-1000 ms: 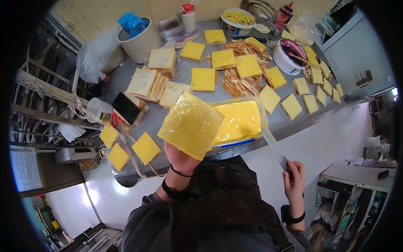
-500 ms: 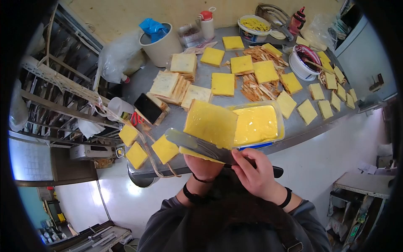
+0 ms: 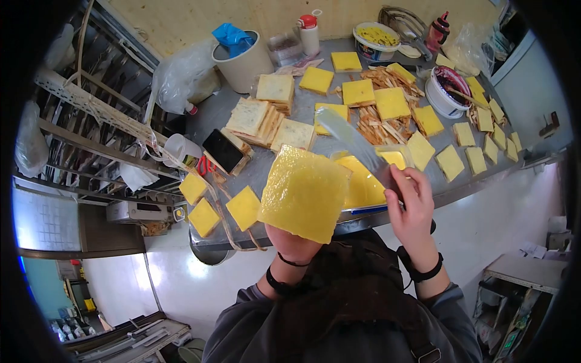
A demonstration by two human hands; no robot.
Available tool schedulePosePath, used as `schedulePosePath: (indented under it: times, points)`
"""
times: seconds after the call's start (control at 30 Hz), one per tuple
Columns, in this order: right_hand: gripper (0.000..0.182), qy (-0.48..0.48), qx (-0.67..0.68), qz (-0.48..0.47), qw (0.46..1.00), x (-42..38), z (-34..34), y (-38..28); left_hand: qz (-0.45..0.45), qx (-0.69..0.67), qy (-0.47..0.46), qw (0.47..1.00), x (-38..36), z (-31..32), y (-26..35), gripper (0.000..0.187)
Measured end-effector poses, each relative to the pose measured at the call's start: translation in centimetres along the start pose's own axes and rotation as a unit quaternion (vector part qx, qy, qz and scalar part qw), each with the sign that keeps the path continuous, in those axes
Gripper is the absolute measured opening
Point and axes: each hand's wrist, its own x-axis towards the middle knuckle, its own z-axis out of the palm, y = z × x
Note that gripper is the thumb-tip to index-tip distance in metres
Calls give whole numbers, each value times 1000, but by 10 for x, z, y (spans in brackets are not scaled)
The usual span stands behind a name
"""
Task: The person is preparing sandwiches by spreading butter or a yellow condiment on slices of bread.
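In my left hand (image 3: pixel 292 245) a square sandwich (image 3: pixel 304 195) rests from below, its top coated in glossy yellow spread. Most of that hand's fingers are hidden under the bread. My right hand (image 3: pixel 414 206) is closed around a spatula (image 3: pixel 351 138), whose long, pale, smeared blade slants up and left. Under the blade, just right of the sandwich, is a rectangular tub (image 3: pixel 370 210) of yellow spread (image 3: pixel 363 184), partly covered by the blade and bread. Several yellow-topped squares (image 3: pixel 392 104) lie around on the metal table.
Stacks of plain sandwiches (image 3: pixel 249 118) stand left of centre, with a black phone (image 3: pixel 223 151) beside them. Cut crusts (image 3: pixel 387 128) are heaped mid-table. Farther back are a white bucket (image 3: pixel 248 69), a tub of yellow filling (image 3: pixel 376 35) and a dark red tub (image 3: pixel 445 103).
The spatula has moved off the sandwich, up and right over the tub, with my right hand shifting right. The sandwich now shows its whole yellow top, no longer crossed by the blade.
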Motion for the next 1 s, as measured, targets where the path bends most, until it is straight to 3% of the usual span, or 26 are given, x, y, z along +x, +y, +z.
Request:
schedulePosePath:
  times: [0.1,0.2,0.3,0.37,0.4,0.5,0.6,0.7,0.8,0.9,1.0]
  points:
    - [32,-14,66,27,997,-9,-9,3,-7,-35,-39,999,7,-7,1,56]
    - [30,-33,176,56,982,-18,-12,-1,5,48,29,998,18,10,-4,57]
    - [29,-22,291,76,954,-24,-10,-10,-64,-67,-21,995,22,18,-9,58]
    - [30,-8,340,67,938,-27,-7,-15,-60,-72,-58,994,24,14,-11,60]
    - [30,-19,330,48,943,-27,-8,-16,-57,-74,-78,993,26,12,-12,61]
    - [30,-44,318,15,947,-23,-12,-27,-69,-123,-22,990,35,9,-13,64]
    - [29,-34,319,2,947,-24,-7,-37,-60,-125,-89,986,42,-2,-13,65]
    - [27,-37,267,-67,961,-18,-3,-44,-46,-135,-134,981,42,3,-18,64]
    - [28,-35,281,-69,957,-19,7,-49,-45,-148,-97,983,45,4,-24,63]
    - [23,-23,277,-61,959,-18,13,-49,-60,-179,-118,975,40,11,-25,61]
    - [23,-7,254,-65,965,-17,11,-47,-14,-34,-12,999,40,20,-25,60]
